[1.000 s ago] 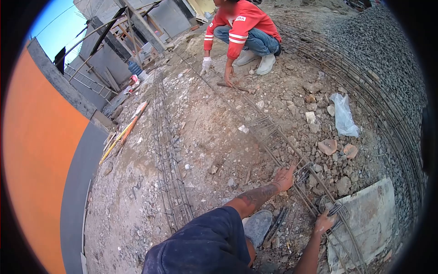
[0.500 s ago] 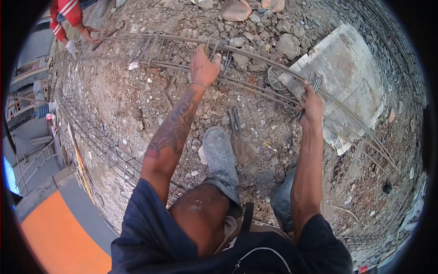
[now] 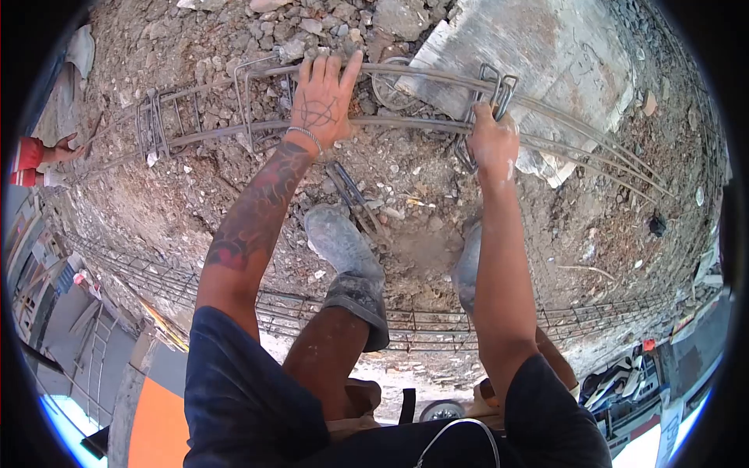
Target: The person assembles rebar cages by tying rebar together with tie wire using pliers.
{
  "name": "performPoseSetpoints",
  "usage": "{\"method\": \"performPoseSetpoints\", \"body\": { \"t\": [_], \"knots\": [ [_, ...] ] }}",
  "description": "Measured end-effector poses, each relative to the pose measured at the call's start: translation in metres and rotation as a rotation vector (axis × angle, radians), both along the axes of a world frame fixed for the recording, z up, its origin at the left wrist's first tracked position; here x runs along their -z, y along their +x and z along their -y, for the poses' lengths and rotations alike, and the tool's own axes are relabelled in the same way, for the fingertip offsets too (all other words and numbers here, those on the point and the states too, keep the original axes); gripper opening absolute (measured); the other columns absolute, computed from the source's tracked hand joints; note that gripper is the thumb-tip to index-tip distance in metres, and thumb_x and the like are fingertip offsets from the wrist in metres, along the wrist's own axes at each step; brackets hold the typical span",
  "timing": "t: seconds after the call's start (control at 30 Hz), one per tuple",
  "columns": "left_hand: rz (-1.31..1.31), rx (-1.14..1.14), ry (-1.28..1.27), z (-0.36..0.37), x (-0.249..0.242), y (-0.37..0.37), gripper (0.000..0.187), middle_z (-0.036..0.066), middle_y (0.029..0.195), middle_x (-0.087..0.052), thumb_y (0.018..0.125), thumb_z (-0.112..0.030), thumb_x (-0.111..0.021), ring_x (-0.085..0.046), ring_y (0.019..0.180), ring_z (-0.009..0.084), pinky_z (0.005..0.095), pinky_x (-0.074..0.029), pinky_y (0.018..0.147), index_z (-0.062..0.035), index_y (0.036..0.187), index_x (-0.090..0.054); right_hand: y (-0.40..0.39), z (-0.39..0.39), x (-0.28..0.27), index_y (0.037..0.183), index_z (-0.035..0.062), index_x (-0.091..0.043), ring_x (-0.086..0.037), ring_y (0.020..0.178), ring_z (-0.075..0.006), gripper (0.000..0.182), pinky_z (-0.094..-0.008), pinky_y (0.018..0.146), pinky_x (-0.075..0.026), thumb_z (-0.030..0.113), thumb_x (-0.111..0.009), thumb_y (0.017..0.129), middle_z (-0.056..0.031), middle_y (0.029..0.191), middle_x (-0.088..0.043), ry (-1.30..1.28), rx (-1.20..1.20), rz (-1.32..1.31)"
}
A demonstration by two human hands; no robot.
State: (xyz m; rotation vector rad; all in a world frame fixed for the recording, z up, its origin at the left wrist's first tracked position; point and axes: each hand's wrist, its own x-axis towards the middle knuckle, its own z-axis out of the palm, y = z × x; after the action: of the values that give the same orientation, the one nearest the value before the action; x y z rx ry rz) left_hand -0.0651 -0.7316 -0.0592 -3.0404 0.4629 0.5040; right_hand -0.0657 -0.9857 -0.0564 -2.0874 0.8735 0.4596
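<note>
Held the bunched wire stirrups [image 3: 507, 92] closed in the right hand [image 3: 495, 148], crosswise to the steel bars [image 3: 425, 122] lying roughly from 9 to 3 o'clock. Placed the left hand [image 3: 318, 113] with fingers widely spread over the same bars, near to a single stirrup [image 3: 248, 105] at its 9 o'clock, farther from the bunch at its 3 o'clock.

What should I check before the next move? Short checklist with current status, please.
1. Right hand has a grip on the bunched wire loops: ok.
2. Left hand on the long rods: ok, fingers spread across them.
3. Loops evenly spaced along the rods: not ok, some bunched, with wide gaps between.
4. Loops tied to the rods: cannot tell.
5. Co-worker's hand apart from both hands: ok, off at the far left.
6. Boots off the rods: ok.
</note>
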Motion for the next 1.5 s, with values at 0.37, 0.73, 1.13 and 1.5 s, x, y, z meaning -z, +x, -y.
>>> {"method": "performPoseSetpoints", "body": {
  "t": [0.37, 0.73, 1.13, 1.5],
  "knots": [
    [0.289, 0.053, 0.051, 0.009, 0.017, -0.012, 0.028, 0.007, 0.096, -0.051, 0.079, -0.012, -0.056, -0.049, 0.095, 0.0238, 0.0402, -0.038, 0.086, -0.0073, 0.107, -0.05, 0.011, -0.041, -0.016, 0.086, -0.0125, -0.058, -0.062, 0.079, -0.0461, 0.043, -0.0463, 0.07, -0.049, 0.03, -0.056, 0.086, -0.0332, 0.078, -0.06, -0.3, -0.313, 0.035],
    [0.173, 0.046, -0.152, -0.007, -0.042, -0.026, 0.019, 0.007, 0.095, -0.054, 0.08, -0.012, -0.057, -0.056, 0.092, 0.0223, 0.0411, -0.044, 0.08, -0.0107, 0.096, -0.048, 0.004, -0.019, -0.094, 0.096, -0.0105, -0.053, -0.064, 0.065, -0.0365, 0.044, -0.04, 0.06, -0.05, 0.031, -0.059, 0.084, -0.0259, 0.071, -0.061, -0.478, -0.596, 0.071],
    [-0.034, 0.049, -0.133, -0.011, -0.121, -0.056, 0.028, 0.007, 0.102, -0.052, 0.083, -0.01, -0.054, -0.052, 0.1, 0.0228, 0.0413, -0.04, 0.085, -0.0129, 0.11, -0.049, -0.037, 0.025, -0.171, 0.097, -0.0074, -0.049, -0.061, 0.073, -0.0433, 0.04, -0.0455, 0.064, -0.047, 0.032, -0.05, 0.094, -0.0291, 0.078, -0.06, -0.536, -0.578, 0.125],
    [-0.146, 0.054, -0.032, 0.002, -0.108, -0.054, 0.025, 0.009, 0.102, -0.053, 0.083, -0.01, -0.055, -0.053, 0.1, 0.0256, 0.0441, -0.04, 0.088, -0.0127, 0.107, -0.047, -0.039, -0.039, -0.163, 0.092, -0.0044, -0.052, -0.058, 0.067, -0.046, 0.035, -0.0493, 0.059, -0.044, 0.031, -0.05, 0.094, -0.0299, 0.069, -0.057, -0.371, -0.277, 0.057]
  ]
}}
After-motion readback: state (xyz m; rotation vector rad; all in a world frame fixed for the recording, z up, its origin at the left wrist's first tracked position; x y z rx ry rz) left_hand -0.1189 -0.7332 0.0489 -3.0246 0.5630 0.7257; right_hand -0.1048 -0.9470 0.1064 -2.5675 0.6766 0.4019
